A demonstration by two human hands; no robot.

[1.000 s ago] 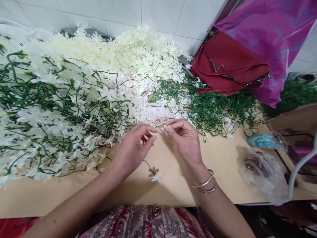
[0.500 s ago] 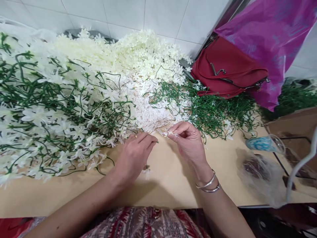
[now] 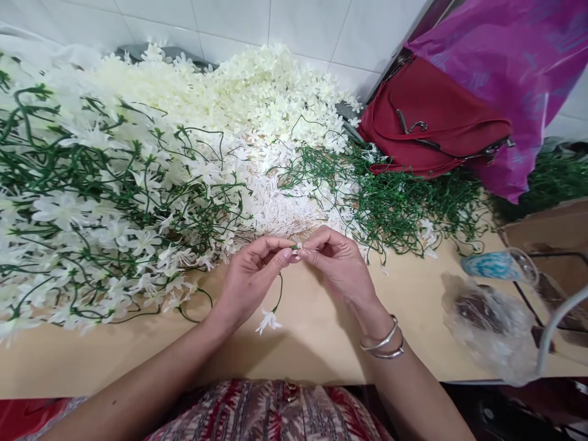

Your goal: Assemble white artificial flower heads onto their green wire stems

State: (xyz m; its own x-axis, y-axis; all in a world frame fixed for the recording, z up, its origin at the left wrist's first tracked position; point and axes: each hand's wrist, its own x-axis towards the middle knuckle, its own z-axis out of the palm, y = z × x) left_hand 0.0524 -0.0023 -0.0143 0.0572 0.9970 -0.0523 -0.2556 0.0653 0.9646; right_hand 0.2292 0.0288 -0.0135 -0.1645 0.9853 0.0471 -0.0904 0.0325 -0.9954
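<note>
Both hands meet over the table's middle, fingertips touching or nearly so. My left hand (image 3: 250,272) is closed in a pinch on a green artificial flower stem (image 3: 280,293). A white artificial flower (image 3: 268,321) hangs from the stem's lower end, below the fingers. My right hand (image 3: 342,266) pinches a small white flower piece (image 3: 310,248) with thin strands, against the stem's green tip; whether the two are joined is hidden by the fingers. Just beyond the hands lies a heap of thin white stamens (image 3: 285,208).
White flowers on green stems (image 3: 138,226) cover the left side. Cream petals (image 3: 275,92) are piled by the tiled wall. Loose green stems (image 3: 395,205), a red handbag (image 3: 436,116), a purple plastic bag (image 3: 509,79), a blue-patterned cup (image 3: 493,265) and a clear bag (image 3: 489,324) lie right.
My hands have come together, the left turning so its thumb shows. The white piece in my right hand now meets the stem's tip. The flower hanging below my left hand is in plainer view.
</note>
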